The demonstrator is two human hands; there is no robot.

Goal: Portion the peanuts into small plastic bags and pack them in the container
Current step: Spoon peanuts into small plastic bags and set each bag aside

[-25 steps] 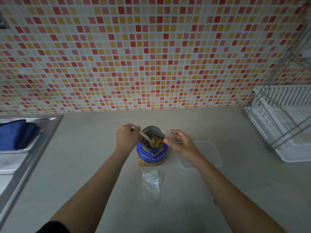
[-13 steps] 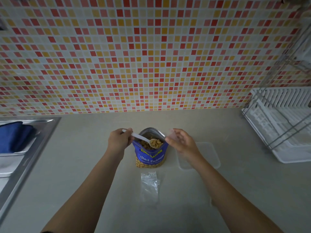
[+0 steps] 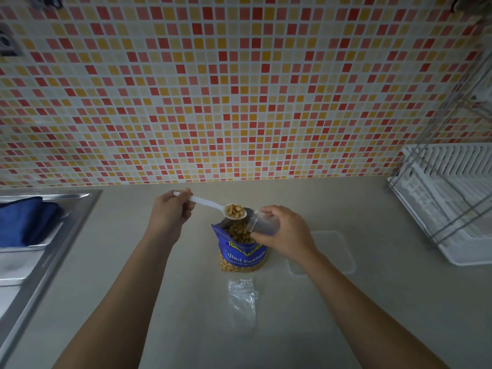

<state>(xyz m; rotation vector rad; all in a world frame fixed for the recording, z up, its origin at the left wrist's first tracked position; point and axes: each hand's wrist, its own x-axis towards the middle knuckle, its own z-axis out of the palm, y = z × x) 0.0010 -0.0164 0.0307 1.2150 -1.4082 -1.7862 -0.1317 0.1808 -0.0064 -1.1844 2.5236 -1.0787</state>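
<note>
A blue salted-peanut bag (image 3: pixel 243 255) stands open on the counter, peanuts showing at its mouth. My left hand (image 3: pixel 170 215) grips a white plastic spoon (image 3: pixel 213 206) whose bowl, heaped with peanuts, hovers above the bag's mouth. My right hand (image 3: pixel 283 233) holds a small clear plastic bag (image 3: pixel 262 222) open, its mouth right beside the spoon's bowl. Another empty small plastic bag (image 3: pixel 242 298) lies flat in front of the peanut bag. A clear rectangular container (image 3: pixel 335 251) sits to the right, partly hidden behind my right wrist.
A steel sink (image 3: pixel 40 251) with a blue cloth (image 3: pixel 25 222) lies at the left. A white dish rack (image 3: pixel 450 203) with a wire frame stands at the right. The mosaic-tiled wall (image 3: pixel 239 89) closes off the back of the counter.
My left hand has lifted the spoon out of the peanut bag with a load of peanuts. My right hand has brought the small bag's mouth up to the spoon.
</note>
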